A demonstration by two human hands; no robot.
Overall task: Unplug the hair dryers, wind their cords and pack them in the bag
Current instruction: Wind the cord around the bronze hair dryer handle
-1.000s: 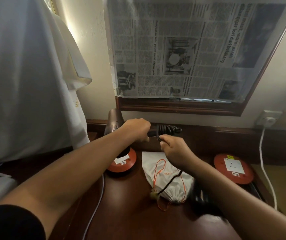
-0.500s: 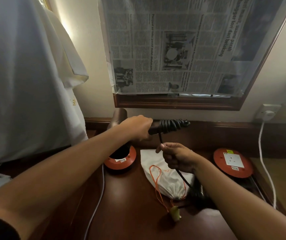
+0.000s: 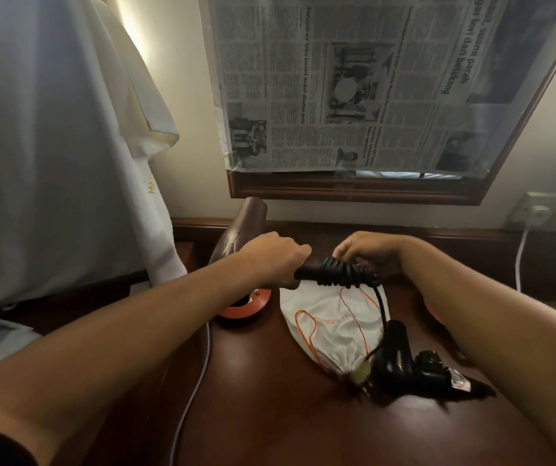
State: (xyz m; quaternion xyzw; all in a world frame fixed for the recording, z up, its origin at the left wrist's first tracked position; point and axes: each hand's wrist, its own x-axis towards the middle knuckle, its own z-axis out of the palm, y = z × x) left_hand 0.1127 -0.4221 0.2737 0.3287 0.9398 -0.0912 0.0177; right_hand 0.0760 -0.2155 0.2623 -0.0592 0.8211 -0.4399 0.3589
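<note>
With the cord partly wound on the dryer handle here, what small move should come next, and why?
Probably one more turn of the cord round the handle. The left hand grips the brown hair dryer, the right hand sits at the coils, and a loose stretch still hangs to the plug lying by the white bag.

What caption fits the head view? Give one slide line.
Left hand grips brown hair dryer while right hand winds black cord above white bag.

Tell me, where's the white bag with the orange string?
In the head view, the white bag lies mid-table, under the dryer's wound cord, between the orange disc and the black hair dryer.
</note>
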